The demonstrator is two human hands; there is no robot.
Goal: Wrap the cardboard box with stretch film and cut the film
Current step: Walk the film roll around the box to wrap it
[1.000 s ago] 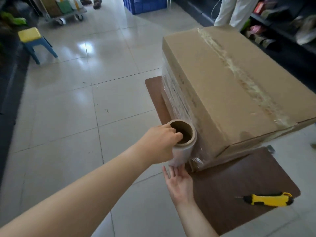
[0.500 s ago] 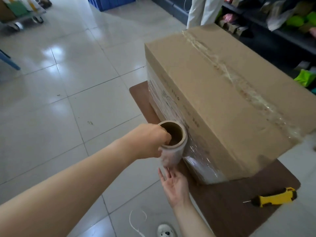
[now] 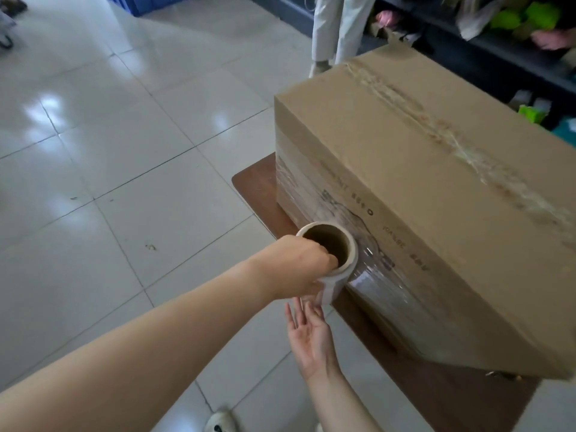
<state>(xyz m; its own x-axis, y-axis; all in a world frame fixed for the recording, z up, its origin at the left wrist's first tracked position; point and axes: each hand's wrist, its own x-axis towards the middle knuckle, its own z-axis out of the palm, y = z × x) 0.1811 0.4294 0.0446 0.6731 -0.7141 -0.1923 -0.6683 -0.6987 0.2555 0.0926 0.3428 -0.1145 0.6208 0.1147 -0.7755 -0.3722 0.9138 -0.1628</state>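
The left hand grips the upright stretch film roll, fingers hooked into its core, the right hand reaches flat-fingered and palm up to the roll's lower end, and film stretches onto the near side of the cardboard box on the brown table.

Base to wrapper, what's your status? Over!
Left hand grips stretch film roll by its core; right hand open beneath it. Film stretched onto cardboard box side, uncut. Person's legs stand beyond box.
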